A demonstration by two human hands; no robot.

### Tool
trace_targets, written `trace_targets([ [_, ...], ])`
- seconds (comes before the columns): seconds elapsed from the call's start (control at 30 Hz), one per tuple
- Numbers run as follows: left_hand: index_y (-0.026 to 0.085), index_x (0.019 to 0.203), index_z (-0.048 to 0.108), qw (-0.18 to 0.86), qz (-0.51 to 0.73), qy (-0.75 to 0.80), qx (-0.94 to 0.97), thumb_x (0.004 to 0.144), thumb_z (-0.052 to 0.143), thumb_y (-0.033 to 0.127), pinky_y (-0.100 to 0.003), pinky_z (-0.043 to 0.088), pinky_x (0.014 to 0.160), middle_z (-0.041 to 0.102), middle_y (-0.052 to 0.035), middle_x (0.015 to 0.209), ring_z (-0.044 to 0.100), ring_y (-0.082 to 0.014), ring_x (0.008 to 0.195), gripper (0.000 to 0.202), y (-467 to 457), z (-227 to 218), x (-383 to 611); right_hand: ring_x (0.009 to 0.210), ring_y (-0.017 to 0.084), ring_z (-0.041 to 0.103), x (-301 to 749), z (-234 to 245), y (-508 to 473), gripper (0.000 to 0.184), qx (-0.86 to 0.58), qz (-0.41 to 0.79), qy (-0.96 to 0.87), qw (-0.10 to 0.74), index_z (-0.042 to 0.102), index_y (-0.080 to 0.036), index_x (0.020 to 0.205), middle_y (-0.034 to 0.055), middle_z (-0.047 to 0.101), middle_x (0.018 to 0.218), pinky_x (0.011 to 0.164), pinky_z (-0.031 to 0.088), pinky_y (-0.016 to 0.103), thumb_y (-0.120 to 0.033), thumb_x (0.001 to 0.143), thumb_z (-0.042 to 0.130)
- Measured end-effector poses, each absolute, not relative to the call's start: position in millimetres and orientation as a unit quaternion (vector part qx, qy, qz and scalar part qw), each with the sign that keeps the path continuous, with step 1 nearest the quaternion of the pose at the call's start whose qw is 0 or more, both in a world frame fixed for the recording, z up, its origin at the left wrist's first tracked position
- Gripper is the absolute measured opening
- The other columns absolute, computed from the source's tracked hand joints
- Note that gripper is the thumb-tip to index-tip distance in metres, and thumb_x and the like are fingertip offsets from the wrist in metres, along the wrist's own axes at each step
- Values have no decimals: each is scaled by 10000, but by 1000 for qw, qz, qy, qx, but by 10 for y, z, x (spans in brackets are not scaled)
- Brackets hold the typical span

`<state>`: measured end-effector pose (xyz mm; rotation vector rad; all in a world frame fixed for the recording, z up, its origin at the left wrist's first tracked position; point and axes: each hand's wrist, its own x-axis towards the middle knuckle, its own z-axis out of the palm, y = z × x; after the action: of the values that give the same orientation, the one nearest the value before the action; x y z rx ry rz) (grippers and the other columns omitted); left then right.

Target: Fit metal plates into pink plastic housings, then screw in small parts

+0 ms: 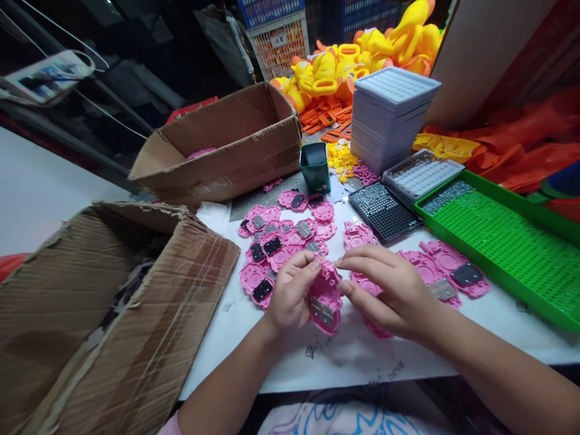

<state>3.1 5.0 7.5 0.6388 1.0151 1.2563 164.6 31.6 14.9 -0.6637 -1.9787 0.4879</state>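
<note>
My left hand (292, 293) is closed round the left edge of a pink plastic shell (327, 283), which it holds tilted above the table. The shell has a round recess and a silver metal plate near its lower end. My right hand (392, 290) is at the shell's right edge, thumb and index finger stretched out with a gap between them. Whether its fingertips touch the shell, I cannot tell. Left of my hands lies a pile of pink shells (280, 257), with black or silver plates. More pink shells (423, 266) lie beside and partly behind my right hand.
Cardboard boxes (190, 254) stand at the left and back left (254, 145). Behind the shells are a dark green cup (315, 169) and stacked white trays (385, 121). A black tray (385, 211) and green tray (507, 254) hold small metal pieces. Yellow toys (335, 72) are piled behind.
</note>
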Motion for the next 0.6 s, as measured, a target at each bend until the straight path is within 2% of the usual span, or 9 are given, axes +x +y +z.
trace_targets([
  [0.23,173,815,536,580,544,473,379,813,647,384,-163,348,455,506,51,585,433,-57,478,238,-78,7,-24,788,177,643,1643,108,305,164,-268,176,-827,461,621,-138,965,97,684,866,691,546,325,-230,836,580],
  [0.33,175,812,530,573,559,472,369,830,633,364,-162,368,461,522,49,585,455,-58,478,216,-70,22,-4,812,193,629,1616,74,276,346,-252,149,-839,459,586,-107,1046,114,675,898,700,544,341,-350,803,630],
  [0.43,176,773,520,542,623,472,308,796,676,314,-154,412,519,556,52,633,500,-51,520,210,22,33,24,944,252,585,1558,28,194,532,-254,86,-849,455,567,-99,1106,152,640,1013,786,523,407,-503,765,630],
  [0.5,173,774,533,519,667,474,248,753,714,292,-148,434,567,582,52,667,536,-50,565,218,105,30,29,1026,280,539,1520,-8,136,478,-257,34,-869,422,596,-135,1091,141,619,1091,836,492,429,-501,783,606],
  [0.6,156,767,550,514,689,474,190,696,757,269,-146,456,636,607,47,686,571,-51,616,247,196,21,15,1035,269,510,1500,-54,106,276,-241,-19,-907,345,634,-174,1063,72,632,1127,834,457,400,-303,821,602],
])
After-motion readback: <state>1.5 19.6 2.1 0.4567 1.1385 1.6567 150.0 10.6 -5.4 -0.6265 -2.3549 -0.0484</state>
